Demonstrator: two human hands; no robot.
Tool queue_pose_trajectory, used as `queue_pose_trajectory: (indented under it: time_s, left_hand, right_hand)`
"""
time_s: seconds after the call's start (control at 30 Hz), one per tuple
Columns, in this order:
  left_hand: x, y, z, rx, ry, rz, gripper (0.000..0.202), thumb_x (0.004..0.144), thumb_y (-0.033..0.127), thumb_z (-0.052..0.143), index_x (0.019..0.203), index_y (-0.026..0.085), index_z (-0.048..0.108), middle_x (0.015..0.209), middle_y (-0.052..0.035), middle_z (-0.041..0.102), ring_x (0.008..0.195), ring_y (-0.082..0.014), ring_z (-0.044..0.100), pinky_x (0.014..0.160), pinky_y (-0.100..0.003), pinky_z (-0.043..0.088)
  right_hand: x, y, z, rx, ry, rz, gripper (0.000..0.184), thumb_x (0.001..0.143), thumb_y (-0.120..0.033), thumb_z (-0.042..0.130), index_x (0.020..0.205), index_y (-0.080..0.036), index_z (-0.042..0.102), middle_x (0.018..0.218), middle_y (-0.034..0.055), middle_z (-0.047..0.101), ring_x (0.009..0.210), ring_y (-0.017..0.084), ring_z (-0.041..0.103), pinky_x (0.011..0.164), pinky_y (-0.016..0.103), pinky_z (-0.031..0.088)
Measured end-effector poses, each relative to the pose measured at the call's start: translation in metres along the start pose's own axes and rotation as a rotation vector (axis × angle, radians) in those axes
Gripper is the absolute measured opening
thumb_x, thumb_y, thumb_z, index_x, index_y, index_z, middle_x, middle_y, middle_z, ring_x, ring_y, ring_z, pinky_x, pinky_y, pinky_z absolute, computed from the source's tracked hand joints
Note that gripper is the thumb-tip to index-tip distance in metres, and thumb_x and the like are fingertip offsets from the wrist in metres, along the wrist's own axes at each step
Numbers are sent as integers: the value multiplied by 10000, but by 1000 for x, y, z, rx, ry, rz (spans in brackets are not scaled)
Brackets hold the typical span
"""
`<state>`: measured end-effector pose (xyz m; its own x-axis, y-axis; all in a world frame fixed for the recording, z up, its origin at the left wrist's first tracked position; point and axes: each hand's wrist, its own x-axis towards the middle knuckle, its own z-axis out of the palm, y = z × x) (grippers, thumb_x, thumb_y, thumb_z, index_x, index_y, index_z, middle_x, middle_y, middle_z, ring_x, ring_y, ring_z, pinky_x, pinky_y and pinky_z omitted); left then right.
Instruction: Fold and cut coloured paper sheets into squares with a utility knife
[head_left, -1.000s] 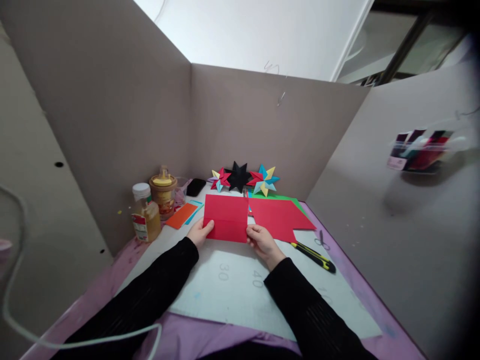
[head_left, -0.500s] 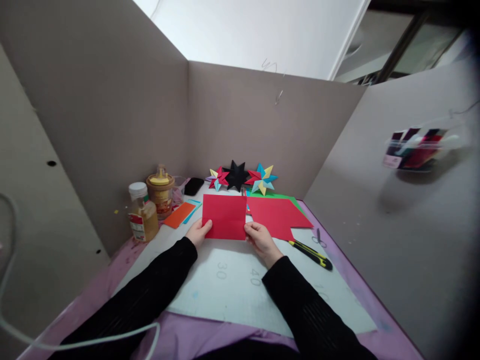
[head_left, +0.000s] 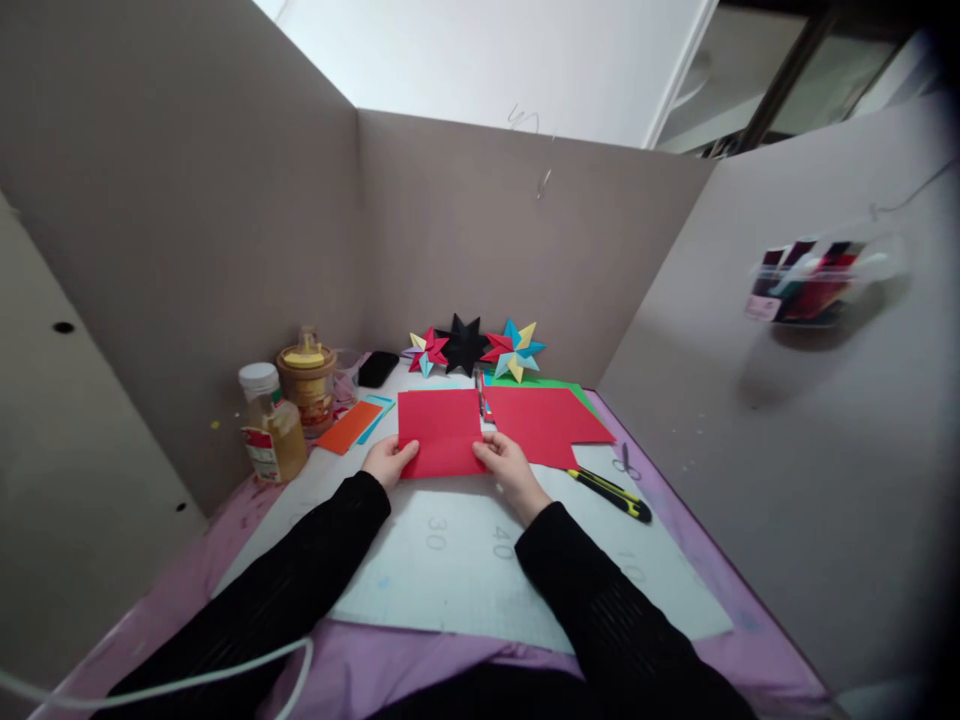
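Note:
A red sheet of paper (head_left: 440,432) is held up above the white mat (head_left: 442,590), with a faint crease running across it. My left hand (head_left: 390,461) pinches its lower left edge, thumb on the near face. At the lower right edge my right hand (head_left: 510,468) pinches it in the same way, thumb in front. The fingers behind the paper are partly hidden. Just right of my right hand lies a larger red sheet (head_left: 547,425) with a corner cut out. A black and yellow utility knife (head_left: 611,495) rests beside that sheet.
Folded paper stars (head_left: 463,345) stand at the back wall. On the left are a glue bottle (head_left: 274,425), a brown-lidded jar (head_left: 306,385), an orange paper (head_left: 349,428) and a black phone (head_left: 379,369). Scissors (head_left: 626,462) lie right. A white cable (head_left: 187,672) crosses my left sleeve.
Both thumbs now lie further over the paper's face, and its lower part looks tilted toward me along the crease. The whole view has shifted slightly.

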<state>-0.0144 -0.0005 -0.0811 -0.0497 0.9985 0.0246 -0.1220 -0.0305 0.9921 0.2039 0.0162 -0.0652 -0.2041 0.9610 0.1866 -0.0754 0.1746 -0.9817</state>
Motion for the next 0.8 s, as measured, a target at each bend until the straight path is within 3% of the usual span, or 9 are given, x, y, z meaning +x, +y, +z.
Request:
queue_pose_trajectory:
  time_s: [0.1, 0.2, 0.23, 0.3, 0.4, 0.47, 0.6, 0.7, 0.8]
  left_hand:
    - [-2, 3, 1, 146, 145, 44, 411, 639, 435, 659, 909, 131, 597, 851, -105, 678, 804, -246, 642, 728, -371, 504]
    - [-3, 7, -1, 443, 347, 307, 408, 654, 304, 631, 1035, 172, 565, 1087, -117, 611, 1033, -262, 559, 883, -399, 439]
    - [-3, 8, -3, 536, 323, 385, 402, 656, 260, 615, 1049, 184, 573, 1129, -110, 593, 1091, -265, 521, 941, -404, 396]
    - [-3, 9, -6, 642, 163, 422, 303, 658, 195, 569, 953, 193, 635, 1051, -92, 633, 1066, -273, 531, 975, -413, 358]
    - [0, 7, -10, 610, 14, 319, 197, 629, 147, 526, 739, 204, 679, 814, -64, 682, 877, -273, 602, 911, -431, 406]
    - [3, 7, -13, 562, 33, 288, 201, 609, 137, 531, 714, 211, 685, 781, -57, 689, 851, -272, 610, 894, -426, 420]
    - [10, 5, -26, 490, 19, 235, 228, 593, 143, 564, 770, 211, 691, 780, -48, 704, 832, -243, 634, 883, -391, 438]
    - [15, 2, -36, 530, -102, 183, 233, 598, 154, 555, 781, 211, 688, 781, -34, 714, 820, -222, 646, 869, -370, 449]
    - [19, -2, -43, 604, -166, 189, 250, 614, 160, 527, 797, 212, 689, 807, -34, 719, 834, -216, 650, 855, -356, 454]
  right_hand:
    - [4, 10, -2, 34, 9, 37, 311, 626, -376, 699, 825, -174, 570, 534, -62, 501, 474, 94, 450, 505, 223, 356]
    - [6, 20, -7, -78, 27, 124, 333, 616, -323, 693, 882, -167, 569, 516, -63, 496, 479, 117, 478, 529, 249, 392]
    - [6, 22, -8, -169, 34, 147, 340, 624, -301, 681, 914, -160, 571, 524, -54, 507, 495, 131, 494, 550, 268, 407]
    - [4, 21, -10, -435, 90, 93, 356, 647, -260, 657, 975, -148, 580, 609, -7, 558, 595, 171, 535, 639, 320, 432]
    - [1, 12, -4, -799, 150, -202, 302, 729, -223, 586, 1023, -155, 599, 917, 101, 599, 897, 237, 527, 845, 389, 384]
    - [1, 4, 6, -904, 10, -350, 231, 790, -192, 516, 997, -170, 618, 1006, 111, 583, 997, 235, 483, 906, 382, 348]
    - [9, -4, 30, -991, -386, -425, 250, 809, -193, 528, 1046, -180, 606, 1032, 93, 592, 997, 212, 487, 889, 341, 354]
    - [19, 0, 44, -1064, -481, -399, 287, 784, -243, 585, 1064, -180, 602, 1027, 98, 583, 983, 220, 492, 843, 328, 367]
    - [27, 7, 52, -1083, -489, -336, 236, 749, -268, 629, 965, -175, 634, 958, 91, 580, 930, 214, 499, 784, 307, 376]
